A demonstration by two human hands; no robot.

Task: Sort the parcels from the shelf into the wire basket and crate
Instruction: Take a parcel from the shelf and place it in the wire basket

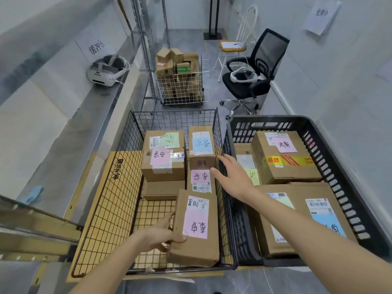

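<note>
The left hand point(161, 235) grips the near-left edge of a cardboard parcel point(196, 230) bearing a pink label, inside the black wire basket point(127, 158). The right hand point(231, 177) hovers with fingers extended above the wall between the basket and the black plastic crate point(331, 153). Both containers hold further labelled cardboard parcels. A white wire cart point(182, 88) of boxes stands beyond, beside an office chair point(263, 66).

Wire basket point(127, 187): bare floor only at near-left corner & along left wall; parcels point(163, 158) fill far half & right side. Crate point(331, 149) packed w/ boxes point(286, 158), no gap.
</note>
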